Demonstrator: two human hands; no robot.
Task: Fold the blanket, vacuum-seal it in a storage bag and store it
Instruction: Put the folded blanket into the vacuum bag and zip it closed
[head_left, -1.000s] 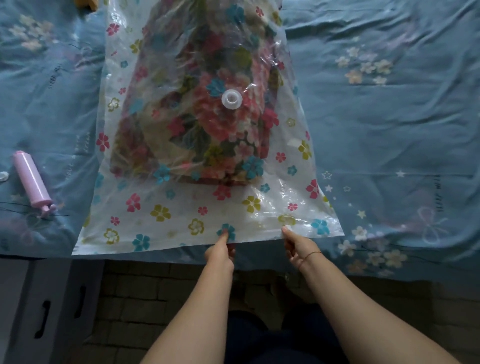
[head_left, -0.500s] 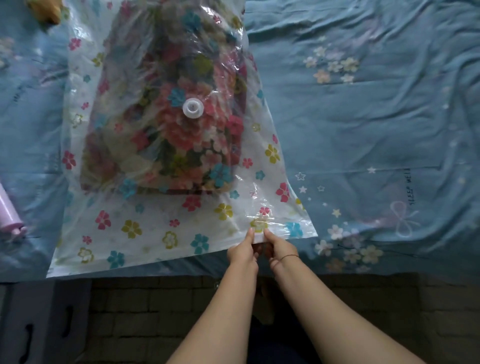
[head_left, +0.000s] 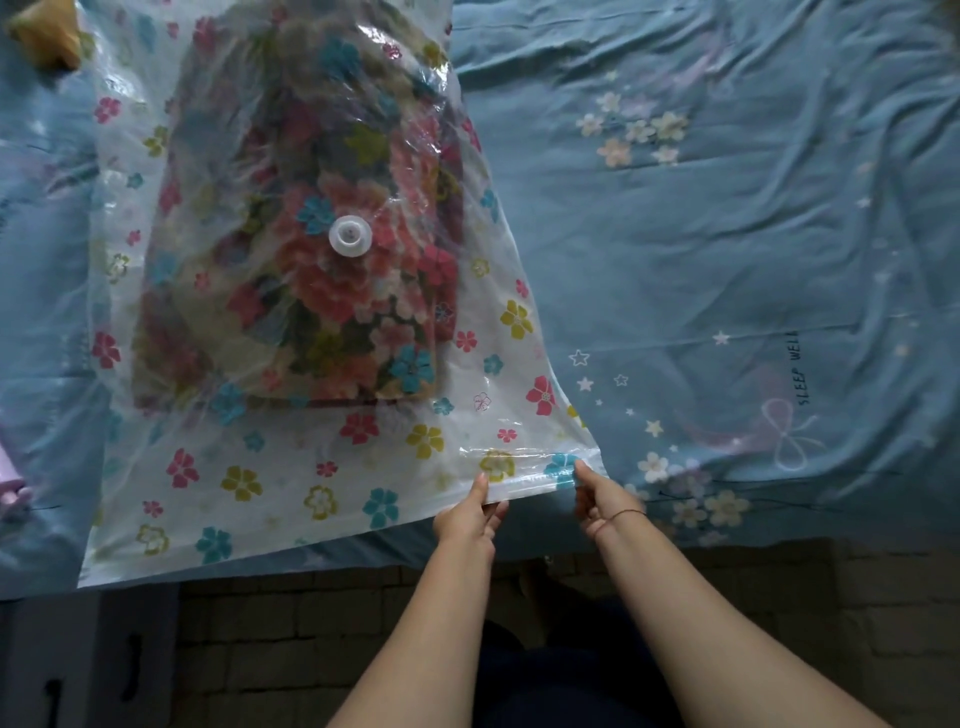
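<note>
**Both hands pinch the bag's edge**

Left hand (head_left: 470, 512) pinches the near edge of the bag (head_left: 291, 467), thumb on top and fingers under. Right hand (head_left: 602, 501) pinches the same edge, close to the right corner. It has a thin red string (head_left: 621, 516) round its wrist. The two hands are a little apart, and the strip between them looks pulled flat.

A second ago both hands were near the middle of that edge. Half a second ago they were close together, further right. Now the right hand has gone on to the corner. I think they are pressing the zip strip shut bit by bit, and the right end is nearly done. I cannot tell if the left part of the edge is shut. Once it is all shut, the air can be sucked out.

Far left, a pink pump (head_left: 10, 483) peeks in at the side, lying on the bed. The blanket (head_left: 311, 312) is folded and lies inside the bag, well back from the hands. A round white valve (head_left: 350, 236) sits on the bag, over the blanket's middle. To the right, the blue sheet (head_left: 727, 234) is wrinkled, with little flowers and stars. The words (head_left: 797, 369) on it seem to say "SLEEP WELL", but the last letter is hard to see. I see no name on the bag.
</note>
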